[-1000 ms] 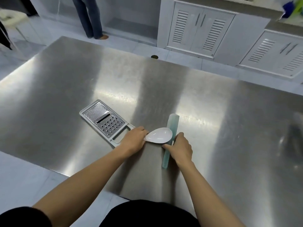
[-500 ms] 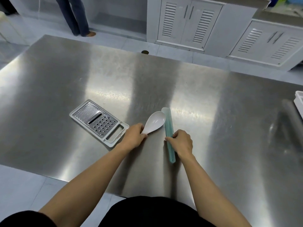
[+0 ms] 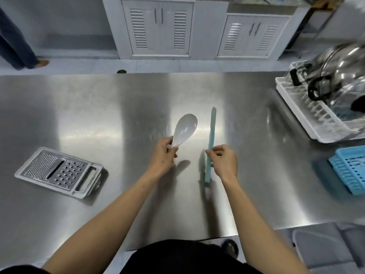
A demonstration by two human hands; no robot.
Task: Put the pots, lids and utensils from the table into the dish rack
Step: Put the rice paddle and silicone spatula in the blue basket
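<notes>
Steel table [image 3: 79, 107], brushed finish, broad glare bands running front to back; surface smooth, reflective.

Left hand [image 3: 163, 155]: fingers curled tight round the handle of a white rice spoon [image 3: 185, 128]; glossy plastic, oval shallow bowl pointing up and away, lifted clear of the table, its shadow lying on the steel below the hand.

Right hand [image 3: 224, 162]: thumb and fingers pinched on a pale teal spatula [image 3: 211, 139] near its middle; long, thin, flat blade seen edge-on, matte, slightly translucent; tip pointing away, lower end near the table; whether it touches the surface cannot be told.

Flat grater [image 3: 59, 171] lies on the table well to the left of the hands; grey plastic frame, metal plate with fine holes, one long slot and coarse punched holes; rectangular handle cut-out at its near end.

Dish rack [image 3: 308, 113] at far right edge of table; white plastic, ribbed pegs; polished steel pots [image 3: 343, 66] with black handles stacked in it, tilted.

Blue plastic basket [image 3: 349, 171], slotted walls, just in front of the rack, partly cut off by the frame.

White louvred cabinets [image 3: 158, 28] beyond the table.
</notes>
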